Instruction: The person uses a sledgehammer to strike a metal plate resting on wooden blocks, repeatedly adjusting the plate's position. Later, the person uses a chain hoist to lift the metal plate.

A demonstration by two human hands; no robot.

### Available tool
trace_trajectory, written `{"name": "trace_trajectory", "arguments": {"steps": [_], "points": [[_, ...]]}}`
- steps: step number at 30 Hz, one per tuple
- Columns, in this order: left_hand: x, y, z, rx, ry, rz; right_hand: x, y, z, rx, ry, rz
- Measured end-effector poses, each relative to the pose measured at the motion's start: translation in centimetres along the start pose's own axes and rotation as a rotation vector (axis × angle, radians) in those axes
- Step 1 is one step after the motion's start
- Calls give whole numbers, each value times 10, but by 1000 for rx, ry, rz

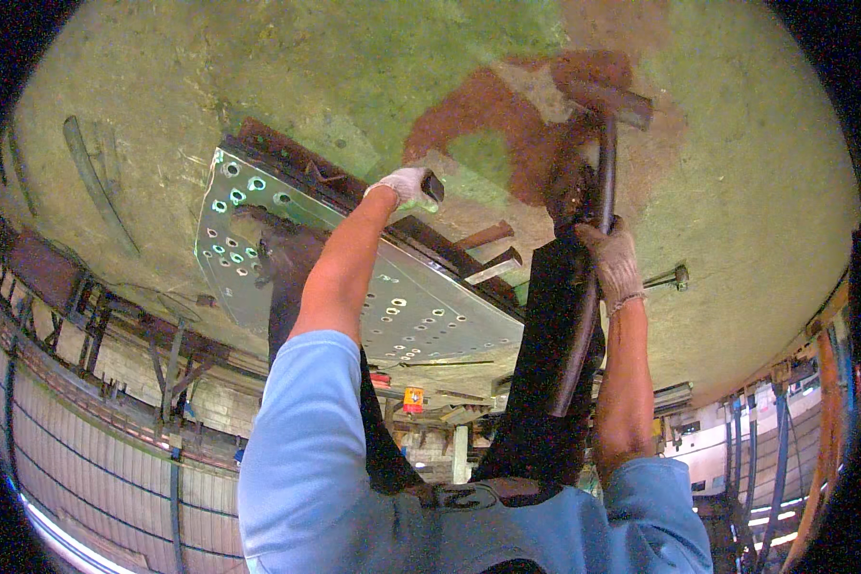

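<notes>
My left hand (400, 187), in a pale knit glove, is closed around a small dark block-like piece (433, 187); its exact kind is unclear. That hand is over the edge of a large grey metal plate (354, 304) with many round holes. My right hand (612, 258), gloved too, grips the long dark handle of a sledgehammer (608, 177). The hammer's head (605, 99) points away from me, over the floor, and the handle's end runs back beside my right leg.
My left boot (263, 239) is on the plate, my right boot (569, 196) on the floor. Two short metal bars (488, 251) jut out at the plate's far edge. A long-handled tool (677, 277) lies right. A curved strip (96, 182) lies on the left floor.
</notes>
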State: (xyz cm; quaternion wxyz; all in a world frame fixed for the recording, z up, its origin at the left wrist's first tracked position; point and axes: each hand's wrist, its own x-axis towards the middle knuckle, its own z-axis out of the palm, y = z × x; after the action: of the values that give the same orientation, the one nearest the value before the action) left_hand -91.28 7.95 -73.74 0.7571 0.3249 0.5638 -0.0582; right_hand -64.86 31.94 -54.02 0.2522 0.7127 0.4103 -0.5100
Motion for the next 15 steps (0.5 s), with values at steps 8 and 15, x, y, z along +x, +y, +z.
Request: {"name": "trace_trajectory", "arguments": {"steps": [8, 15], "points": [[-1, -48, 1, -240, 80, -2, 22, -55, 22, 494, -202, 37], [-16, -10, -18, -199, 100, 18, 78, -85, 19, 738, -457, -105]]}}
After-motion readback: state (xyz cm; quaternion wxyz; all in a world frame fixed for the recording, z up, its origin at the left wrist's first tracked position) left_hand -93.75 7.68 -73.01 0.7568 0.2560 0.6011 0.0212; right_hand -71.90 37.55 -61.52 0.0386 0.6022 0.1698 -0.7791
